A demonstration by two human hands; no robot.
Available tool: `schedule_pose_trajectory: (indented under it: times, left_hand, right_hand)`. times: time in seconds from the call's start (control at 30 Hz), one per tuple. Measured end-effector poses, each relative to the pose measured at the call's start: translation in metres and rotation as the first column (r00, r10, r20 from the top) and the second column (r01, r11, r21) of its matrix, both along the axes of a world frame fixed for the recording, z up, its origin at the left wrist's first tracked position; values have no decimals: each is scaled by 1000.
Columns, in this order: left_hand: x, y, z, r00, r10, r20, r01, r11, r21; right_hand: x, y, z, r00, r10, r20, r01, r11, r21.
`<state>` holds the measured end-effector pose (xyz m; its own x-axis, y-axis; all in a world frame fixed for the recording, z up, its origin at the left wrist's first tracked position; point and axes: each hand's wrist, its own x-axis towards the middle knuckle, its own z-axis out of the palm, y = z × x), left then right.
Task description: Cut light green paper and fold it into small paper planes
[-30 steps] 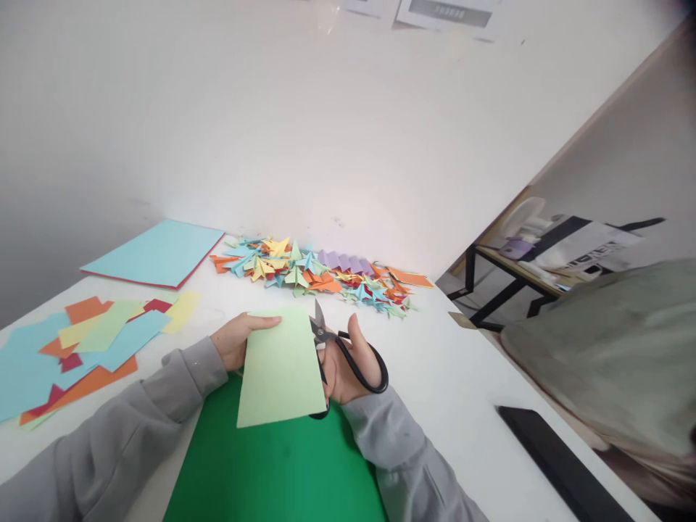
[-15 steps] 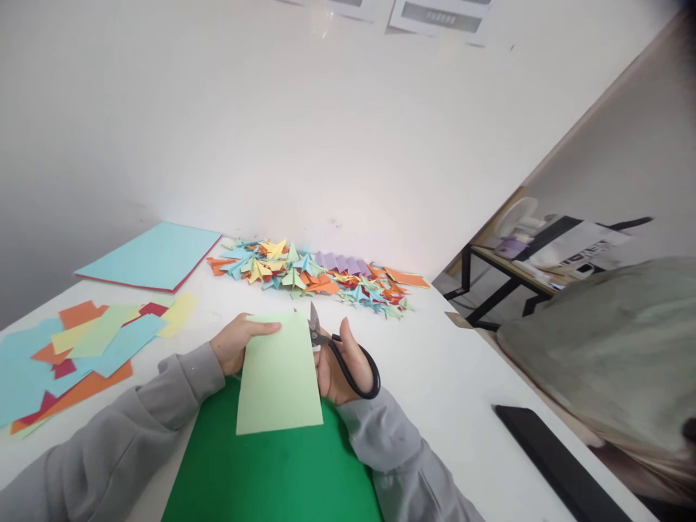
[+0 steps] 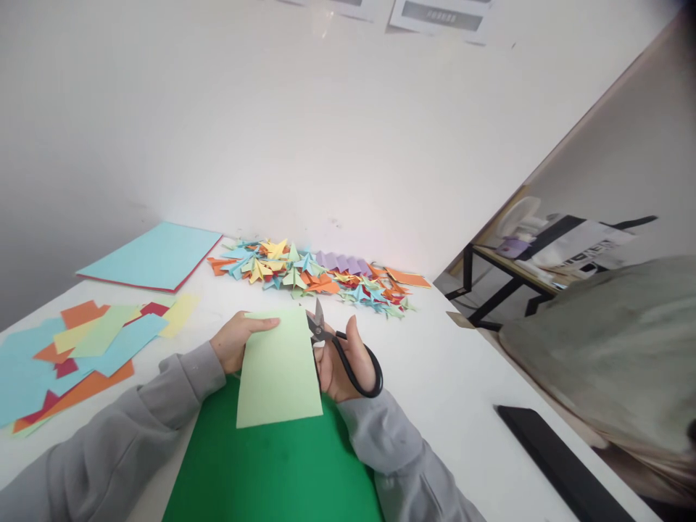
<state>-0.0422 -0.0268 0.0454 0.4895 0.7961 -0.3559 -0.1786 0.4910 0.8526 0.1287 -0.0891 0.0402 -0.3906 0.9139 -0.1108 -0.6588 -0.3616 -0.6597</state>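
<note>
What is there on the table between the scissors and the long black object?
In the head view, only bare white tabletop lies between the scissors and the long black object.

Your white table (image 3: 435, 384) bears loose paper pieces (image 3: 103, 341), a blue sheet (image 3: 155, 254), folded paper shapes (image 3: 309, 272) and a green sheet (image 3: 277, 471).

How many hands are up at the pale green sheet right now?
2. The left hand grips the upper left of the pale green sheet; the right hand holds the scissors at its right edge. Some fingers are hidden.
</note>
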Motion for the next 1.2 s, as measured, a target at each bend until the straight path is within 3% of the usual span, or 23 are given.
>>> schedule_pose_trajectory:
  times: [0.63,0.9,1.2]
  left_hand:
    - [2,-4,-2,999,-28,29,28,1000,0]
    - [3,-5,-2,998,-52,47,52,999,6]
    - [1,-2,-1,998,-53,43,53,999,-1]
  right_hand:
    - [-3,-2,6,999,9,47,-10,1000,21]
    - [0,-2,6,994,79,69,-84,994,76]
    - [3,0,2,995,53,89,-61,994,92]
